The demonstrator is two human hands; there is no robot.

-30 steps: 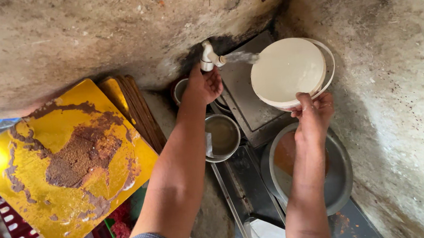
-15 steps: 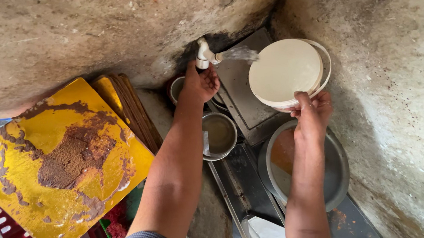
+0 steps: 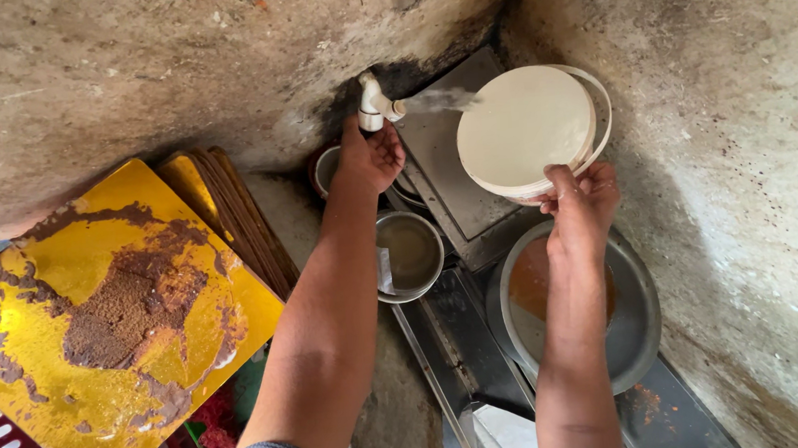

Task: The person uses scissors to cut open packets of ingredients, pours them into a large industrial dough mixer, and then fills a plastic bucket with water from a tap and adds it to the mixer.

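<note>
Rinsing white plates (image 3: 523,126) under the tap (image 3: 374,104)
Plates pinched by the right hand (image 3: 583,204) are best tilted into the stream; the left hand (image 3: 371,156) is closed on the tap.

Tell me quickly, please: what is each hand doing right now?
Left hand: closed around the white tap.
Right hand: closed on the rim of the white plates, holding them in the water stream.

Tap corner: rough walls (image 3: 739,135) close behind and to the right of the fingers. Below them, steel basin (image 3: 640,329), small steel bowl (image 3: 410,251) and metal trays (image 3: 442,174) crowd the floor. Left, yellow boards (image 3: 97,320) lean against the wall; narrow gap between the forearms.
</note>
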